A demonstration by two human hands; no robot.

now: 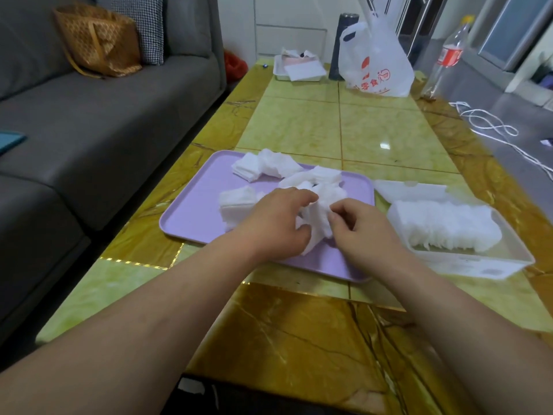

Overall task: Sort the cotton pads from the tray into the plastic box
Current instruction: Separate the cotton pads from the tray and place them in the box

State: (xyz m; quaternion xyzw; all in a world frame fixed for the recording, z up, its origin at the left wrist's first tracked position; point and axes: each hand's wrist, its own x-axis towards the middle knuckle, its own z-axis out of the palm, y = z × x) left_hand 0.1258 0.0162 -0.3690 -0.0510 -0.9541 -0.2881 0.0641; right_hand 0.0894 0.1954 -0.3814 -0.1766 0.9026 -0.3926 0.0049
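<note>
Left hand and right hand pinch one clump of cotton pads between them. Plastic box sits just right, nearer the right hand.

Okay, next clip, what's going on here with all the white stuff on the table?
A person is gathering a bunch of cotton pads over the lilac tray: the left hand grips it and the right hand pinches its edge. Several loose piles lie on the tray. The plastic box right of the tray already holds a packed row of pads, so the sorting is partway done.
</note>
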